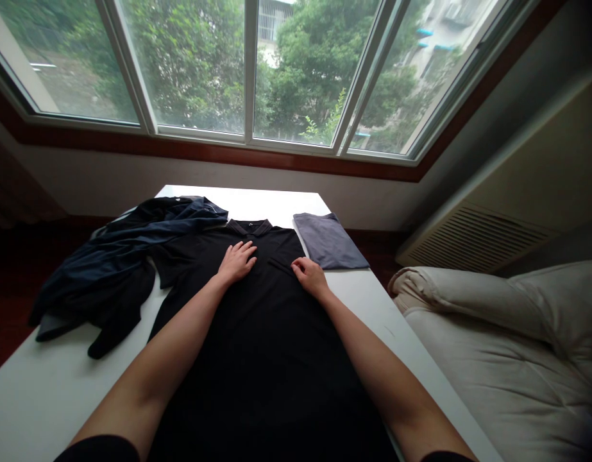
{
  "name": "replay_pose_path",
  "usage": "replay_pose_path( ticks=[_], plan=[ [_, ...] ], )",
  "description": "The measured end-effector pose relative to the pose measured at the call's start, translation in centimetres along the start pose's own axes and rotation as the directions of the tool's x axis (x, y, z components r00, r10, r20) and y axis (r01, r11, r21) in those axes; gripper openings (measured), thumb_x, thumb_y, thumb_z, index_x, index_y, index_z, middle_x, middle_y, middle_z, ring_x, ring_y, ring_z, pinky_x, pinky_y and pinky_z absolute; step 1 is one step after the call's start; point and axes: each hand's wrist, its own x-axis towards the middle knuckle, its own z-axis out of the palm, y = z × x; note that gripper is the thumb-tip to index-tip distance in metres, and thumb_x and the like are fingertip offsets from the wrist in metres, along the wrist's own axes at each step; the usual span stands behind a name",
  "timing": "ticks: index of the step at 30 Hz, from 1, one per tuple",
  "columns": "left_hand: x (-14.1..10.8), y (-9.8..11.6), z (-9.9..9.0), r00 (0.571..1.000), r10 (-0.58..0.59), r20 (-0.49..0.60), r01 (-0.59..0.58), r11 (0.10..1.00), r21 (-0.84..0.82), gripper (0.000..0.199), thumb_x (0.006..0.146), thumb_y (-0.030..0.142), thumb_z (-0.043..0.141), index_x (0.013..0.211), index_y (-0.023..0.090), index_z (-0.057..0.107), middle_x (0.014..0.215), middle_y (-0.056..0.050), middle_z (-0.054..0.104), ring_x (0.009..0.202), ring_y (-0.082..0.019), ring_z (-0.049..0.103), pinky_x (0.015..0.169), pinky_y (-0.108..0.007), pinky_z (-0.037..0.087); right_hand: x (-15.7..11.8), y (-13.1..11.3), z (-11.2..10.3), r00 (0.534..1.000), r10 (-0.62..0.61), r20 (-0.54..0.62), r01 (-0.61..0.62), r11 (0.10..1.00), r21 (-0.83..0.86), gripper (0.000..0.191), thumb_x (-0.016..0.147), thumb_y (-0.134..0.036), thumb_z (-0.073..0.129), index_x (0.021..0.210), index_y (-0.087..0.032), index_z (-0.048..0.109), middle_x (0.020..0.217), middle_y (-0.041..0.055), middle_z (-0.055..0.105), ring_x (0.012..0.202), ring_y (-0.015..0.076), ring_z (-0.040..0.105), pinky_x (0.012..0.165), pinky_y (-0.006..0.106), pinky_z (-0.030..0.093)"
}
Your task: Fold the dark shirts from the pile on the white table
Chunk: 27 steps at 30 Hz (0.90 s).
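Note:
A black polo shirt (267, 333) lies spread on the white table (276, 197), its collar (250, 228) pointing toward the window. My left hand (236, 262) rests flat on the shirt's upper chest, fingers stretched out. At the shirt's right edge, my right hand (310, 276) has its fingers closed on the sleeve, which appears turned inward over the chest. The left sleeve (168, 262) extends outward beside a heap of clothes. The bottom of the shirt runs out of view toward me.
A heap of dark blue and black clothes (127, 256) covers the table's left side and overhangs its edge. A folded grey garment (329, 240) lies at the far right. Right of the table stands a beige sofa (488, 346). Windows (247, 138) face me beyond the table.

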Motion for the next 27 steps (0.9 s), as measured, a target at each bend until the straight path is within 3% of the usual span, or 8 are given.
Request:
replay_pose_path(
  ticks=[7, 15, 27],
  plan=[
    [0.6, 0.7, 0.1, 0.999, -0.035, -0.035, 0.037, 0.997, 0.061, 0.063, 0.099, 0.057, 0.048, 0.153, 0.026, 0.049, 0.164, -0.009, 0.043, 0.143, -0.035, 0.044, 0.12, -0.051, 0.029, 0.0, 0.1, 0.1, 1.0, -0.015, -0.004, 0.015, 1.0, 0.004, 0.014, 0.097, -0.028, 0.058, 0.092, -0.025, 0.071, 0.092, 0.0027, 0.07, 0.081, 0.0182, 0.063, 0.081, 0.029, 0.047],
    [2.9, 0.5, -0.9, 0.998, -0.055, 0.02, 0.053, 0.994, 0.099, 0.059, 0.097, 0.065, 0.047, 0.138, 0.026, 0.064, 0.164, -0.007, 0.043, 0.136, -0.039, 0.047, 0.111, -0.051, 0.038, -0.1, 0.2, 0.0, 1.0, -0.016, -0.007, 0.016, 1.0, -0.004, 0.013, 0.098, -0.027, 0.059, 0.093, -0.025, 0.07, 0.091, 0.0021, 0.069, 0.081, 0.0175, 0.062, 0.079, 0.027, 0.046],
    [4.7, 0.2, -1.0, 0.989, -0.121, 0.087, 0.107, 0.983, 0.146, 0.062, 0.096, 0.065, 0.047, 0.148, 0.03, 0.052, 0.165, -0.006, 0.039, 0.136, -0.04, 0.041, 0.11, -0.051, 0.034, -0.1, 0.1, 0.0, 1.0, -0.024, -0.009, 0.024, 1.0, -0.004, 0.013, 0.098, -0.026, 0.059, 0.094, -0.023, 0.071, 0.091, 0.0018, 0.069, 0.079, 0.0164, 0.062, 0.076, 0.026, 0.043]
  ],
)
